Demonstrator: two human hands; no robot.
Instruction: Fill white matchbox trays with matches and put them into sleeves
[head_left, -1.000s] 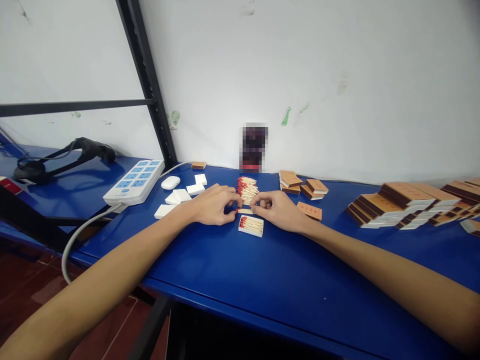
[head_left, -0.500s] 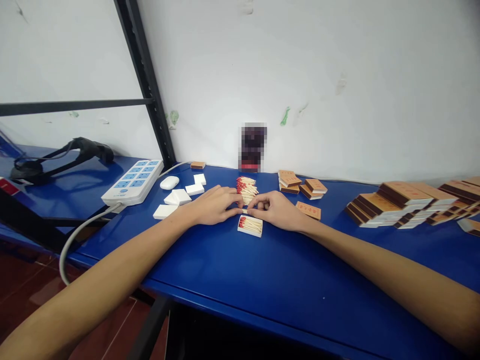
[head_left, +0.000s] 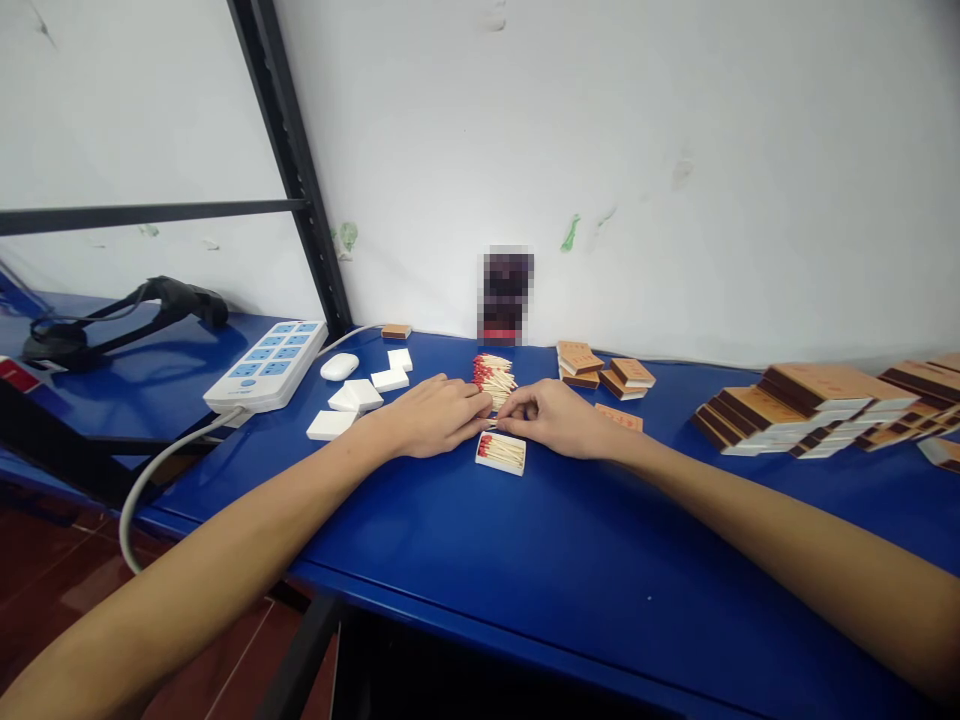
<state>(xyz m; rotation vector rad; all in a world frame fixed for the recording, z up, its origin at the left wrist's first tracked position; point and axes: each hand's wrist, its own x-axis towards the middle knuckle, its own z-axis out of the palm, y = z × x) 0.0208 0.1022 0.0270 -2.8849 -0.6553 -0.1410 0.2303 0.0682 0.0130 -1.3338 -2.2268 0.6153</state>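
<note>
Between the fingertips of my left hand (head_left: 448, 412) and my right hand (head_left: 547, 415) are a few matchsticks (head_left: 492, 421), pinched from both ends just above the blue table. Nearest me, just below the fingers, lies a white matchbox tray (head_left: 501, 466) partly filled with red-headed matches (head_left: 504, 451). Behind the fingers is a loose pile of matches (head_left: 493, 380), heads to the left. Both hands have their fingers closed together, and the fingers partly cover the matches they hold.
White trays (head_left: 360, 395) and a white oval case (head_left: 339, 367) lie left, beside a power strip (head_left: 267, 364). Small matchboxes (head_left: 577, 357) sit behind my right hand. Stacked matchboxes (head_left: 810, 390) stand far right. A pixelated dark item (head_left: 505, 295) leans on the wall.
My left hand has shifted slightly right and toward me, its fingers now flatter. My right hand stays nearly in place at the matches. The tray and pile look the same.
</note>
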